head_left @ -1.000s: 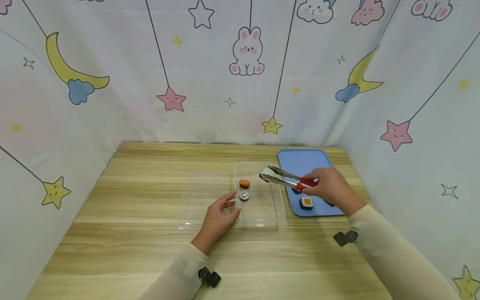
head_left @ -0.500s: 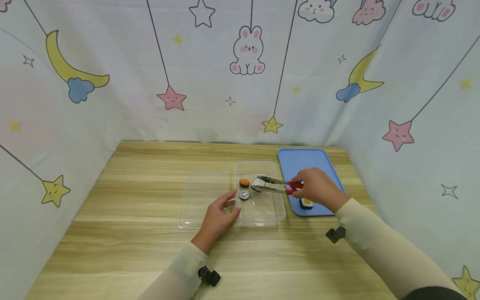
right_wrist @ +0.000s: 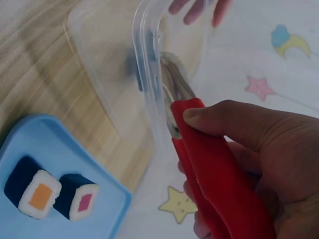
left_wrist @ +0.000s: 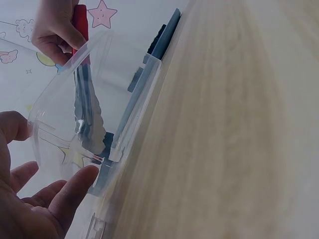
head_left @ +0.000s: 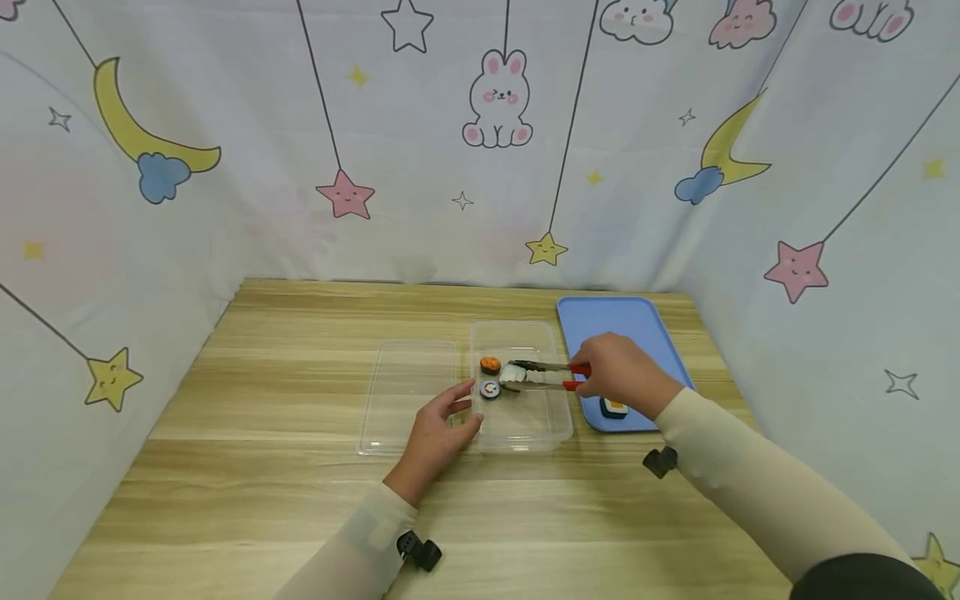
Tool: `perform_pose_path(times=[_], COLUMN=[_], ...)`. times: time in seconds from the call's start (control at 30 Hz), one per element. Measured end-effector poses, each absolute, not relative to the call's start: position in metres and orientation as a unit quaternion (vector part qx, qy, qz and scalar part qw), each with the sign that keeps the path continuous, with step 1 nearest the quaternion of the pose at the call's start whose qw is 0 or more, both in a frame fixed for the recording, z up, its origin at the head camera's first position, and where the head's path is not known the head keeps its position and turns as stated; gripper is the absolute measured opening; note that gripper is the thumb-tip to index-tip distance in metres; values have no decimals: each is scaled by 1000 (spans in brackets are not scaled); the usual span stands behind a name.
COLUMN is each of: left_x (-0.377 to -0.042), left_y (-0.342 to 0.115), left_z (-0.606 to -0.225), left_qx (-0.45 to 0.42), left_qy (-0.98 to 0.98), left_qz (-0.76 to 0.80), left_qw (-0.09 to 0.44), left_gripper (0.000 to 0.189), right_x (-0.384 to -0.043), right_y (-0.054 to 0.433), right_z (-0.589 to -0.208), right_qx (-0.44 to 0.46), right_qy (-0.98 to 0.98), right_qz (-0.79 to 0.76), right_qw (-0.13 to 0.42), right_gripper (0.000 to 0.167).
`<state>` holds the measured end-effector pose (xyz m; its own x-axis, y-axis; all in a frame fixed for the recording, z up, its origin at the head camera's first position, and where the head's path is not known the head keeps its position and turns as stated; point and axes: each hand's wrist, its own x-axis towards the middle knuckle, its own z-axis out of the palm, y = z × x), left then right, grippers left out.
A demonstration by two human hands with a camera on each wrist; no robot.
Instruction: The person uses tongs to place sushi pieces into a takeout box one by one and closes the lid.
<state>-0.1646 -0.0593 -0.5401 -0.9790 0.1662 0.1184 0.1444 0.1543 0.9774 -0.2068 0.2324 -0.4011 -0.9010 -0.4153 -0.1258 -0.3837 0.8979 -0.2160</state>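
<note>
My right hand grips the red handles of a pair of metal tongs, reaching in from the right. Between the tong tips is a white sushi piece, low inside a clear plastic container. To its left in the container, an orange-topped sushi piece stands behind a round sushi roll. My left hand is at the container's left side, fingers spread and loosely bent. In the left wrist view its fingertips lie right at the clear wall.
A blue tray stands right of the container. On it, the right wrist view shows one sushi piece with an orange centre and another with a pink centre. A clear lid lies flat on the wooden table at left.
My right hand has moved left and the tongs have carried the white sushi piece from the container's right part down beside the other two pieces. My left hand has stayed in place.
</note>
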Motion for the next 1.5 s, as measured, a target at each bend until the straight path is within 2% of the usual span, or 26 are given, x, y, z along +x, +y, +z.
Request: perform_pose_path(times=[0.37, 0.67, 0.93, 1.23, 1.5], left_x=[-164, -162, -163, -163, -164], left_y=[-58, -57, -58, -60, -60], left_z=[-539, -542, -542, -540, -540], left_qx=[100, 100, 106, 102, 106], left_qy=[755, 740, 750, 761, 765], left_qz=[648, 665, 653, 641, 636], left_qw=[9, -7, 0, 6, 8], left_gripper=[56, 56, 55, 57, 58], right_x=[-205, -201, -190, -172, -161], right_y=[237, 263, 307, 354, 369], right_z=[-398, -401, -398, -413, -431], right_qx=[-190, -120, -59, 16, 30], right_qy=[973, 976, 981, 980, 978], right_qz=[-95, -171, -184, -193, -192], right_qw=[91, 59, 11, 49, 80], right_gripper=[26, 48, 58, 61, 64])
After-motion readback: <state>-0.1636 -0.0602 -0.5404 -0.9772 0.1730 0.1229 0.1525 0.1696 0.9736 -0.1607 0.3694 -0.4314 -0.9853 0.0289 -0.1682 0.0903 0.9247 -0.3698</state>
